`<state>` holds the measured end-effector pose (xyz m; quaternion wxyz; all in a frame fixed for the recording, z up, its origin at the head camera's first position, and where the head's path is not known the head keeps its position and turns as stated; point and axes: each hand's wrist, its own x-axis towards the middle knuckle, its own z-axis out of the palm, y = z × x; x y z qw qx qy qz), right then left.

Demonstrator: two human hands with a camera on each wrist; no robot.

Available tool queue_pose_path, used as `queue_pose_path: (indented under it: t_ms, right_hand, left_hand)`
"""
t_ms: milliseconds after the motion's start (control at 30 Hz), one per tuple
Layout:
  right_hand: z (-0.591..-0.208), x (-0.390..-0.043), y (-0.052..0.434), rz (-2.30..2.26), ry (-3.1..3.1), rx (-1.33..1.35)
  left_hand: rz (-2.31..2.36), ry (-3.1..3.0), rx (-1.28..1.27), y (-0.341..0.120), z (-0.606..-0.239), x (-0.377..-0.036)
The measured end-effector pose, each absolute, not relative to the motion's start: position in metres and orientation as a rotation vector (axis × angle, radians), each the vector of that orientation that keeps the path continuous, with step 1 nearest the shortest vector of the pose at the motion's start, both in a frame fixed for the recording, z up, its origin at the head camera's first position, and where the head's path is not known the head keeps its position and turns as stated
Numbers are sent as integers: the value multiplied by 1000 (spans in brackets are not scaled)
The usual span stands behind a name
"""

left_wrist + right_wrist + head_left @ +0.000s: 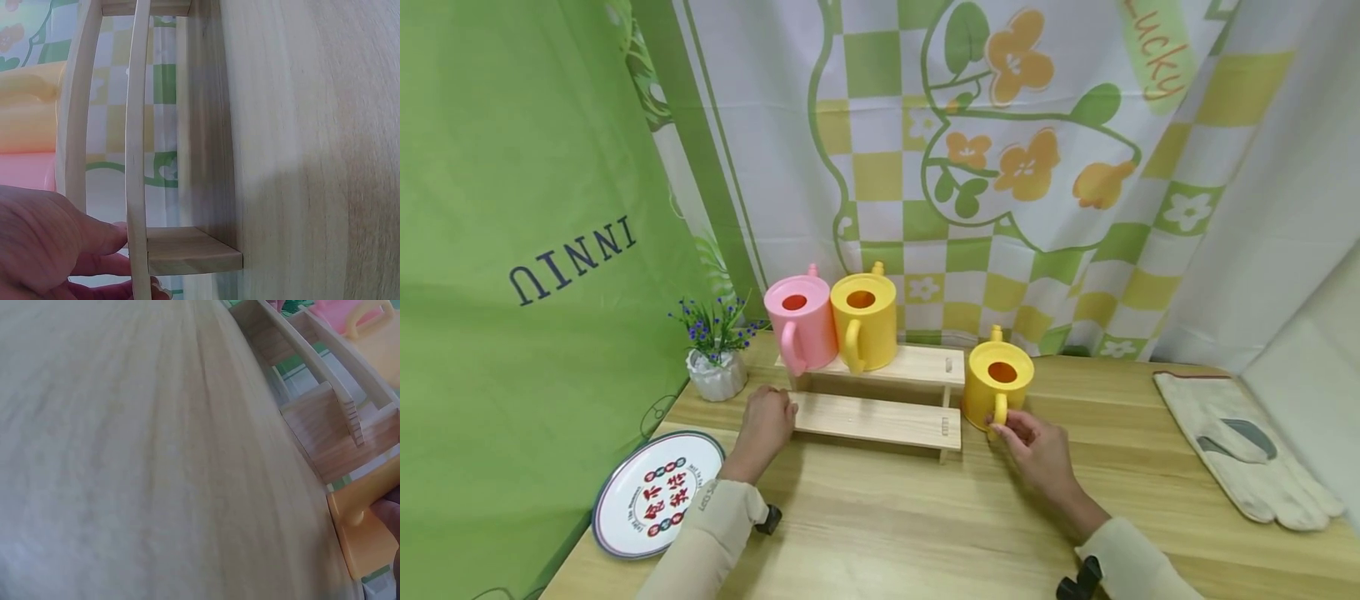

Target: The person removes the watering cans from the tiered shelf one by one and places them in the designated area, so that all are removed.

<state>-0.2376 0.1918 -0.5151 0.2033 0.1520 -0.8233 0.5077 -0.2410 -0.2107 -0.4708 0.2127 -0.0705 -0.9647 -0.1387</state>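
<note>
A two-step wooden rack (872, 418) stands on the table near the curtain. My left hand (767, 425) grips the left end of its lower board; in the left wrist view the thumb (103, 237) is on one side of the board and fingers reach round the other. On the upper step, a pink watering can (817, 333) and a yellow watering can (880, 333) sit side by side, handles toward me. Just right of the rack is another yellow watering can (981, 396), upright on the table. My right hand (1041, 454) pinches the lower part of its handle.
At the left are a white pot with purple flowers (718, 375) and a round plate (625, 500) with red lettering. Pale work gloves (1232, 442) lie at the table's right side. A patterned curtain (880, 125) hangs behind, and green cloth (512, 400) closes off the left.
</note>
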Motion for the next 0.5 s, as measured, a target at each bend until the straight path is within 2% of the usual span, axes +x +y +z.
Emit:
queue_pose_path:
  t_ms: [300,500]
  right_hand:
    - [-503,-240,196,1529,-2399,445]
    - [-467,-222,205,1318,-2400,339]
  left_hand:
    - [-386,-2661,-174,-213,-473,-242]
    - [-383,-2701,-177,-214,-474,-245]
